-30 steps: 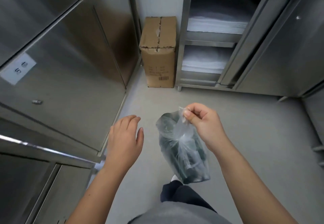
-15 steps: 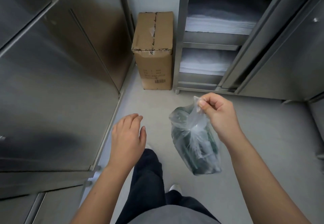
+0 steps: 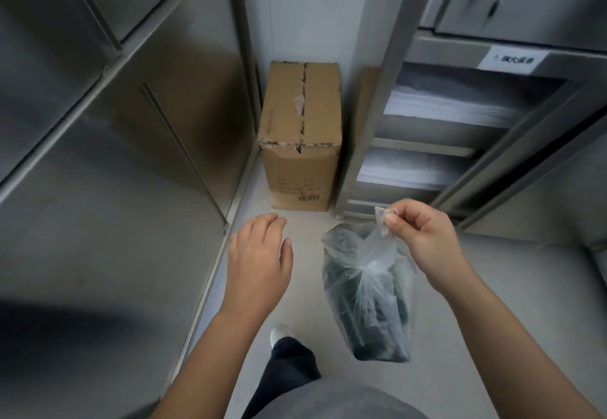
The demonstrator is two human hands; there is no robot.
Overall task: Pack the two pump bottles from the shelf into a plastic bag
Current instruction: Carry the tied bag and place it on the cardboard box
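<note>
Head view: plastic bag [image 3: 368, 290] with dark pump bottles [image 3: 371, 313] is pinched by right hand [image 3: 418, 238], hanging below it; left hand [image 3: 258, 254] released, empty.

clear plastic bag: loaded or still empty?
Loaded. Dark bottle shapes fill the lower part of the clear plastic bag, which hangs pinched at its top by the right hand. How many bottles, cannot tell.

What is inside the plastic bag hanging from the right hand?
Dark bottle shapes fill the plastic bag held by the right hand; crinkled film hides their pumps and exact number.
</note>
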